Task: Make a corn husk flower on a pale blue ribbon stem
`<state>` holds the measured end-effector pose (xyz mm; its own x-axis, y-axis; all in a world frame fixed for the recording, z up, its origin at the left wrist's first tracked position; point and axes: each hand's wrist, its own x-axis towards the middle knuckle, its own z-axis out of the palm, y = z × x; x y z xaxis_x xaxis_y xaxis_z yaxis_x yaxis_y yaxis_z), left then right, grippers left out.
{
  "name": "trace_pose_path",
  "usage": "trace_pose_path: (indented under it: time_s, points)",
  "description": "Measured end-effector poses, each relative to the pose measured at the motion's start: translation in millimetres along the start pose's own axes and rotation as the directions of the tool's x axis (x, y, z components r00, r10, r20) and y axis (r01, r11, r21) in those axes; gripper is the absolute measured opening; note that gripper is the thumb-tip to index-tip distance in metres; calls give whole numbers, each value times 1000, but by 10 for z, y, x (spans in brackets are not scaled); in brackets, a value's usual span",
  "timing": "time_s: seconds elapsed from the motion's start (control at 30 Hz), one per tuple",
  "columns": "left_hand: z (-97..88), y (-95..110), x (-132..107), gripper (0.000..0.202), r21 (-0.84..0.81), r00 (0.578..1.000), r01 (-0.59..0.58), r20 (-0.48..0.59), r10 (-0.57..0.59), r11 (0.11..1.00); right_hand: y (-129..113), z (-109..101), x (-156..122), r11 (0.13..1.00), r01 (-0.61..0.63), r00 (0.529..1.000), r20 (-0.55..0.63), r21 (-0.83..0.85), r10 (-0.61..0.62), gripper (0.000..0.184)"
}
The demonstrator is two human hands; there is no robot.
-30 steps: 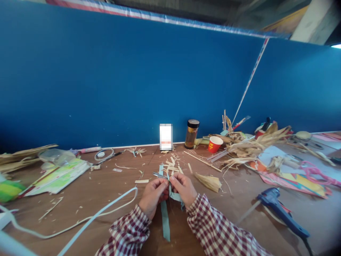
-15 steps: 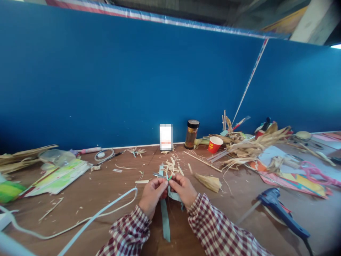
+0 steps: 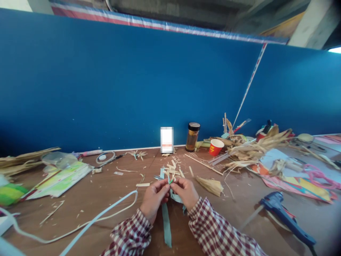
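Over the middle of the table, my left hand [image 3: 154, 201] and my right hand [image 3: 186, 195] meet, thumb and finger of each closed in a pinch. Between their tips is a small bundle with a bright green bit [image 3: 171, 180] at its top. A grey-green strip [image 3: 166, 227], looking like dyed corn husk, hangs below the left fingers. Another grey-green piece [image 3: 176, 198] drapes under the right fingers. A thin silvery thing shows just beyond the left fingertips; its kind cannot be made out. Short pale husk strips [image 3: 174, 166] lie right behind the hands.
A hot glue gun [image 3: 287, 217] lies at right, dried corn husks [image 3: 266, 145] behind it. A lidded jar [image 3: 192, 138] and red paper cup [image 3: 216, 147] stand at the back. White cable [image 3: 106, 217] crosses the left side. A blue partition [image 3: 133, 78] closes the far edge.
The view has tilted up slightly, so everything sits a little lower. Both hands keep their pinch at nearly the same spot, with the bundle still between them.
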<state>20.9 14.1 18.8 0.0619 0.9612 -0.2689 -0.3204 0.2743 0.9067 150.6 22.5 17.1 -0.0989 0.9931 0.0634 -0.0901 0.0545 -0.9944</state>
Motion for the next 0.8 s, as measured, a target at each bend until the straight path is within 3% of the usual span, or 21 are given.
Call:
trace_pose_path:
  time_s: [0.2, 0.37, 0.57, 0.8]
  points:
    - [17, -51, 10, 46, 0, 998, -49, -48, 49, 999, -30, 5, -4, 999, -33, 999, -14, -7, 33, 23]
    - [18, -29, 1, 45, -36, 999, -16, -44, 14, 999, -31, 9, -5, 997, -30, 1000, -2, 66, 30, 24]
    - [14, 6, -10, 41, -30, 1000, 14, -16, -15, 999, 20, 3, -3, 998, -27, 1000, -4, 59, 27, 28]
    - [5, 41, -11, 30, 9, 999, 3, 43, -3, 1000, -16, -23, 1, 997, -26, 997, 81, 66, 20, 27]
